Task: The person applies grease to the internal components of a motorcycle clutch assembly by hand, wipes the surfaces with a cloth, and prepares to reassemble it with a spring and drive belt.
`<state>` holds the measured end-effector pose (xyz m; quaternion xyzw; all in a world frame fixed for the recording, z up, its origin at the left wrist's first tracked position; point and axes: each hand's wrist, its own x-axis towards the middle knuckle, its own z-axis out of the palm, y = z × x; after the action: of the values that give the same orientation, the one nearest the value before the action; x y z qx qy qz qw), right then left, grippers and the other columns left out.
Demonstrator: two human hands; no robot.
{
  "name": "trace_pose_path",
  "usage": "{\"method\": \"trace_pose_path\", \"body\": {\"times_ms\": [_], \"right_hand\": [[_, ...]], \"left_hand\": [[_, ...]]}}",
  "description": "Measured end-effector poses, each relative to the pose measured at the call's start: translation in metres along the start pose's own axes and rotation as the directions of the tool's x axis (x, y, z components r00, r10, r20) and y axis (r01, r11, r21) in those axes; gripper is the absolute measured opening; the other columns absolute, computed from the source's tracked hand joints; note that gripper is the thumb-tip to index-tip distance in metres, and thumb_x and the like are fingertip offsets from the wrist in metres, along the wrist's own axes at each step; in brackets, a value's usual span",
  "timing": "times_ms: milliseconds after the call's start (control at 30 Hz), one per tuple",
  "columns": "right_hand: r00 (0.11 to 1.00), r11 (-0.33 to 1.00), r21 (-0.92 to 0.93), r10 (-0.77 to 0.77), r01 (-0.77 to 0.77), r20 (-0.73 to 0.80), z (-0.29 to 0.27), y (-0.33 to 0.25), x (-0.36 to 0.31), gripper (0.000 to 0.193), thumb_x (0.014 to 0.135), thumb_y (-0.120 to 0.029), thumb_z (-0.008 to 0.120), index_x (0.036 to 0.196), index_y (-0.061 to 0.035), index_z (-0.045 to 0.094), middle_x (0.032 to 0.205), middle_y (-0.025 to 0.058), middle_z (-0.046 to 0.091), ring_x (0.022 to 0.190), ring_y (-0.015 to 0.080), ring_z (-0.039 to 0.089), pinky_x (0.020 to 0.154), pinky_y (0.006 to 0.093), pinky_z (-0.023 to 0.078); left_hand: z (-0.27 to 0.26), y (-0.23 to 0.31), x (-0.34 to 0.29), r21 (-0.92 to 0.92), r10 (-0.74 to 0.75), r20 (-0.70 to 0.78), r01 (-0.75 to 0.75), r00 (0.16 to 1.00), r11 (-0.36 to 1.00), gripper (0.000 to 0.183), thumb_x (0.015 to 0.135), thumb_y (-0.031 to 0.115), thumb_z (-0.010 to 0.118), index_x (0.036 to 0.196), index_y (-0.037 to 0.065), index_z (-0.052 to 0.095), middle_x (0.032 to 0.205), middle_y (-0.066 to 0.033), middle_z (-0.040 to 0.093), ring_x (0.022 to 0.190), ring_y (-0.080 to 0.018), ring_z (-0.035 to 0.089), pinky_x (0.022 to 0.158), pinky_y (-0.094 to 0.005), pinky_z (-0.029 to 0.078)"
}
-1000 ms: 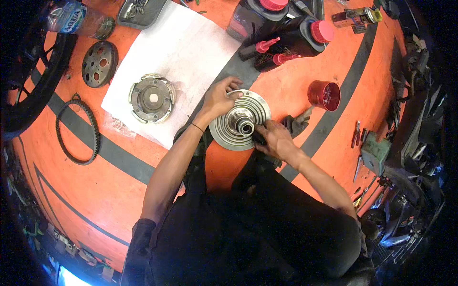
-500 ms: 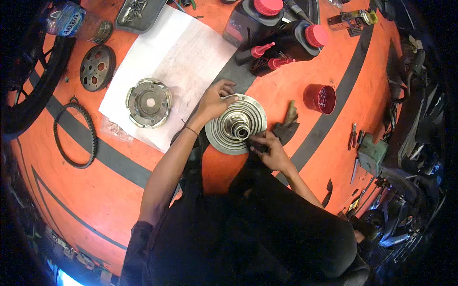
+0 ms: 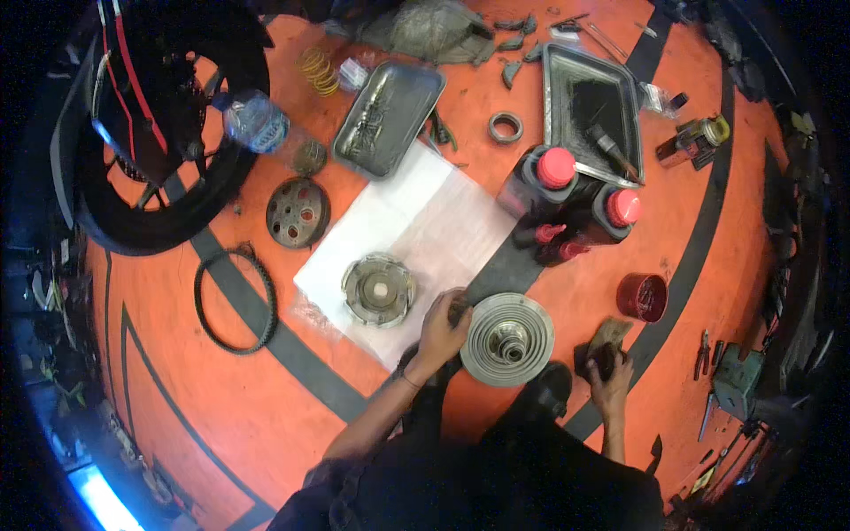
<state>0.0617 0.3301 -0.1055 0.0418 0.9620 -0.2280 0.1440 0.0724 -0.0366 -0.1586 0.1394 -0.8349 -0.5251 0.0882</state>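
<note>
1. Showing its stepped hub, the grooved disc [image 3: 506,339] is being seen in front of the body, between the two hands, with the orange floor [image 3: 292,434] visible around it.
2. The left hand [image 3: 445,326] is being held just beside the disc's left edge, its fingers curling; whether the disc is being touched, or anything grasped, cannot be told.
3. The right hand [image 3: 612,379] is being held to the right of the disc, well apart from it; a dark rag [image 3: 598,354] is being touched by its fingers, though how firmly it is being grasped cannot be told.
4. The clutch [image 3: 379,289] is being borne by the white paper [image 3: 390,199], left of the left hand.
5. Farther left, a holed plate [image 3: 298,212] is being seen near the paper, and a looped belt [image 3: 268,305] is lying across a dark floor stripe.
6. Bolts [image 3: 370,119] are being held in a grey tray [image 3: 416,88], which is overlapping the paper's far end.
7. Two dark bottles [image 3: 620,208] with red caps are standing beyond the disc, and a red cup [image 3: 642,297] is being seen near the rag.
</note>
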Motion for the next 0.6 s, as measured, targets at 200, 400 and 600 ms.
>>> {"method": "trace_pose_path", "body": {"times_ms": [200, 400, 600], "right_hand": [[0.992, 0.992, -0.069, 0.107, -0.102, 0.070, 0.031, 0.007, 0.014, 0.055, 0.080, -0.022, 0.073, 0.124, 0.0013, 0.048, 0.120, 0.0344, 0.049, 0.106, 0.0492, 0.052, 0.088, 0.0509, 0.046], [0.988, 0.976, -0.157, 0.154, -0.149, 0.019, 0.011, 0.006, 0.045, 0.053, 0.089, -0.037, 0.063, 0.117, 0.0068, 0.054, 0.096, 0.0298, 0.065, 0.087, 0.0457, 0.065, 0.073, 0.0516, 0.053], [0.969, 0.965, -0.160, 0.226, -0.209, 0.100, 0.012, 0.019, 0.043, 0.064, 0.091, -0.046, 0.059, 0.125, 0.0050, 0.041, 0.091, 0.0272, 0.068, 0.080, 0.0466, 0.067, 0.070, 0.0542, 0.053]], "left_hand": [[-0.023, 0.019, 0.021, 0.087, -0.241, 0.053, 0.236, 0.969, 0.968, 0.019, 0.090, 0.012, 0.065, 0.104, 0.000, 0.065, 0.084, -0.0155, 0.070, 0.069, -0.0233, 0.067, 0.065, -0.0332, 0.053], [-0.002, 0.019, 0.213, 0.187, 0.134, 0.075, -0.146, 0.988, 0.971, 0.033, 0.087, 0.003, 0.053, 0.119, -0.003, 0.057, 0.095, -0.0190, 0.069, 0.088, -0.0351, 0.068, 0.079, -0.0417, 0.052], [0.035, 0.027, 0.348, 0.578, 0.133, 0.346, -0.323, 0.929, 0.750, 0.073, 0.075, 0.018, 0.071, 0.141, 0.006, 0.042, 0.125, -0.0187, 0.055, 0.119, -0.0403, 0.049, 0.100, -0.0456, 0.045]]}}
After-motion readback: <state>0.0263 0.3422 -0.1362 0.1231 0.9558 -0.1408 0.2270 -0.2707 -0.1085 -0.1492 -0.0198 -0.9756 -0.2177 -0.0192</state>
